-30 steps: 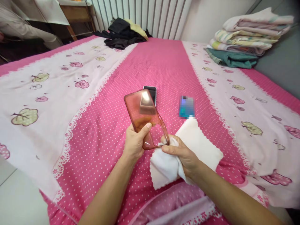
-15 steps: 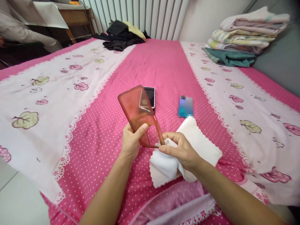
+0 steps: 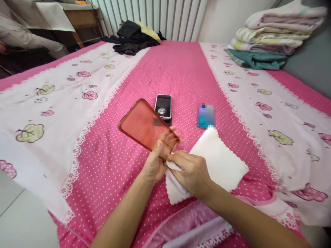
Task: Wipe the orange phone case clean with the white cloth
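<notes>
left hand [image 3: 155, 165] gripping a red phone case [image 3: 141, 125], right hand [image 3: 192, 172] bunching up a white cloth [image 3: 174, 166]

so the left hand has the see-through case by its near end, thumb on top and fingers behind. you can see those fingers through the plastic, and the tips poke out past the edge on the right. the case is held tilted up above the bed, its far end slanting forward and to the left of that hand.

right hand is just beside the left one, fingers curled tight around the cloth, right by the near corner of the case. the fingers hide whether the cloth is really touching the plastic.

more white fabric [image 3: 219, 158] with a wavy edge lies under and to the right of the right hand. can't tell if it's the same piece.

straight ahead of the left hand is a phone [image 3: 163, 105] with a pale rim, sitting on something dark [image 3: 168, 122]. beyond the right hand there's a blue thing [image 3: 206, 117], pixelated, just off the fabric's far corner.

all this is on pink dotted bedding [image 3: 176, 69]. way past the hands: dark clothes [image 3: 131, 36] ahead on the left, a folded stack [image 3: 269, 38] off to the right.
</notes>
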Available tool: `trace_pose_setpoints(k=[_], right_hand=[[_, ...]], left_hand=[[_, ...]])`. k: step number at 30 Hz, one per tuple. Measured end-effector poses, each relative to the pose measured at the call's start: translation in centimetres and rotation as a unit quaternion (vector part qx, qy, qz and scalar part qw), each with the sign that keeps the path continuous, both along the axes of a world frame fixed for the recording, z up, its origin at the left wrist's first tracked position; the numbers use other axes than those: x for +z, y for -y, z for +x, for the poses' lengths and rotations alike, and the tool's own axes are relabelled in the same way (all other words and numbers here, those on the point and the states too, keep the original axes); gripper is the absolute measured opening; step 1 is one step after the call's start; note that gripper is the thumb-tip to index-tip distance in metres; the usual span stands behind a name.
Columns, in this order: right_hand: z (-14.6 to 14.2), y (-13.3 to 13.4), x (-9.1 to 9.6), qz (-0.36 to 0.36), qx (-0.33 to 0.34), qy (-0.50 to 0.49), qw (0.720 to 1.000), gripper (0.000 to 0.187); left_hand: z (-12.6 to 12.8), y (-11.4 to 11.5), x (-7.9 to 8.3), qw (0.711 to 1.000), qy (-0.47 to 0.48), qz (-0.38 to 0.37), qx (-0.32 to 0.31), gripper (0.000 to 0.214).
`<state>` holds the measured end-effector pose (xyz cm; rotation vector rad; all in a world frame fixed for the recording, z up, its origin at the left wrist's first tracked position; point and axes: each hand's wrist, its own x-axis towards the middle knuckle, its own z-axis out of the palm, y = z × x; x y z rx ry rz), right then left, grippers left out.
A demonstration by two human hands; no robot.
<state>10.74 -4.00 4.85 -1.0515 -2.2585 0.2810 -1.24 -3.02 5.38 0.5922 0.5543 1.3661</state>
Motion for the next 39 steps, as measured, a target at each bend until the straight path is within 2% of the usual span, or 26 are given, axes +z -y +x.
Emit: trace_pose_setpoints(k=[3, 6, 8, 11, 18, 24, 27, 33, 36, 39], right_hand=[[-0.1, 0.2, 0.5, -0.039, 0.012, -0.003, 0.999, 0.028], [-0.2, 0.3, 0.7, -0.118, 0.011, -0.029, 0.993, 0.032], [-0.2, 0.2, 0.8, -0.188, 0.015, -0.062, 0.98, 0.029], [-0.2, 0.0, 1.0, -0.297, 0.018, -0.136, 0.945, 0.026], [-0.6, -0.4, 0.8, -0.458, 0.033, -0.299, 0.836, 0.021], [-1.1, -0.4, 1.3, -0.611, 0.016, -0.414, 0.675, 0.03], [-1.1, -0.5, 1.5, -0.659, 0.02, -0.427, 0.618, 0.033], [-0.8, -0.9, 1.9, -0.711, 0.045, -0.455, 0.535, 0.028], [-0.5, -1.2, 2.2, -0.709, 0.049, -0.503, 0.492, 0.025], [-0.2, -1.7, 2.3, -0.684, 0.021, -0.565, 0.461, 0.017]], left_hand=[[-0.6, -0.1, 0.2, 0.999, -0.014, 0.03, 0.01, 0.064], [-0.6, 0.0, 0.1, 0.998, -0.036, 0.052, 0.012, 0.067], [-0.3, 0.2, -0.2, 0.996, -0.055, 0.066, 0.03, 0.067], [0.2, 0.4, -0.5, 0.992, -0.067, 0.086, 0.065, 0.065], [1.0, 0.3, -0.9, 0.983, -0.085, 0.109, 0.118, 0.068], [1.0, 0.7, -1.0, 0.977, -0.11, 0.121, 0.137, 0.07], [1.0, 0.9, -0.9, 0.973, -0.118, 0.122, 0.157, 0.068], [1.6, 0.8, -0.6, 0.973, -0.106, 0.116, 0.169, 0.07], [1.6, 0.6, -0.2, 0.98, -0.058, 0.1, 0.161, 0.073], [1.1, 0.3, 0.4, 0.988, -0.024, 0.066, 0.14, 0.074]])
